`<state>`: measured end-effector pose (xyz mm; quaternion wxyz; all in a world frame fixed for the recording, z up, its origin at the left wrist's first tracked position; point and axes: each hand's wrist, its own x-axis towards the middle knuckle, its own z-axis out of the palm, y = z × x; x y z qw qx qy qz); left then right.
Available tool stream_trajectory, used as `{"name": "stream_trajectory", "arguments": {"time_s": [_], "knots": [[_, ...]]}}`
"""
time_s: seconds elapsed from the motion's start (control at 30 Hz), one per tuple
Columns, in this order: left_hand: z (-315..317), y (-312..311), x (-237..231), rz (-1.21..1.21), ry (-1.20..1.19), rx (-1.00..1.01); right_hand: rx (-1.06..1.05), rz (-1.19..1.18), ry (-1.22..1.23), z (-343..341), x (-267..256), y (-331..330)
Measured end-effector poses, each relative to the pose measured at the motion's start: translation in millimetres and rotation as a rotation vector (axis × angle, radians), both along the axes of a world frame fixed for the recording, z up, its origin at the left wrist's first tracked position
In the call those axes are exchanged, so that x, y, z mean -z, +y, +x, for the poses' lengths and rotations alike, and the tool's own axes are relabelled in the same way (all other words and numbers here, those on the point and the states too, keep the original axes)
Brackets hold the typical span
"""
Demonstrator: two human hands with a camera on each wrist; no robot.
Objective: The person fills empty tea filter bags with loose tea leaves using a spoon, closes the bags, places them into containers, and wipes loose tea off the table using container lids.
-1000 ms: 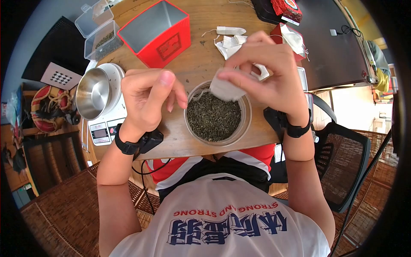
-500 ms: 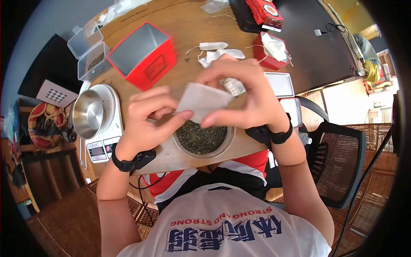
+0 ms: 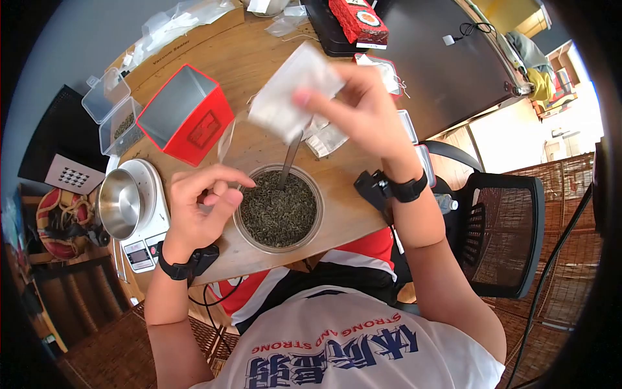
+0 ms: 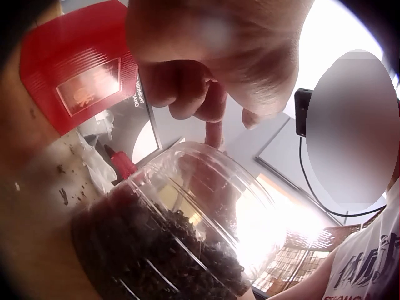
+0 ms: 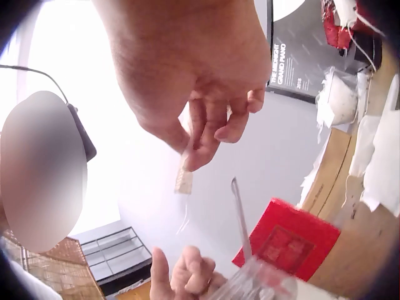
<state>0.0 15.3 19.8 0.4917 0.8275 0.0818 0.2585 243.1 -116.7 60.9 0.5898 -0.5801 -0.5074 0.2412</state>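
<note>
Right hand (image 3: 369, 110) has a thumb-and-finger pinch on a flat white fabric pouch (image 3: 291, 91), held up in the air beyond the round clear plastic jar (image 4: 206, 165) of dark dried leaves (image 3: 278, 217). Left hand's (image 3: 202, 201) right by the jar's left side, fingers loosely bent, thumb apart, nothing I can see in it. A slim metal utensil (image 3: 289, 163) sticks up out of the leaves. Past that, an open red rectangular box (image 3: 204, 133) sits on the wooden table (image 3: 350, 201), with a round steel bowl (image 3: 122, 202) on the white scale (image 3: 150, 188) further left.
</note>
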Motion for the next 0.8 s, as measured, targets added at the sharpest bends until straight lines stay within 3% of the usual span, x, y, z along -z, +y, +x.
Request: {"name": "stream_trajectory", "arguments": {"time_s": [0.07,0.13,0.17,0.23,0.33,0.57,0.63,0.8], "knots": [[0.4,2.0,2.8,0.011,-0.035,-0.034,0.085,-0.033,0.013,18.2,1.7,5.8],[2.2,-1.8,1.3,0.067,-0.020,-0.078,0.258,-0.235,-0.271,31.1,7.5,5.4],[3.0,-2.0,1.7,0.060,-0.028,-0.087,0.257,-0.233,-0.271,34.6,13.4,6.3],[2.9,-1.4,0.4,0.055,-0.035,-0.096,0.487,-0.204,-0.530,38.2,22.4,7.9],[2.2,-1.8,-2.8,0.064,0.004,-0.099,0.546,-0.129,-0.571,38.0,19.8,8.5],[2.5,-1.4,-1.8,0.048,0.005,-0.118,0.446,-0.136,-0.556,38.6,31.9,10.8],[2.3,-1.5,-1.9,0.043,0.001,-0.117,0.336,-0.079,-0.756,43.2,44.4,13.9],[2.0,-1.5,-2.3,0.029,-0.012,-0.116,0.261,-0.093,-0.809,40.6,65.6,19.1]]}}
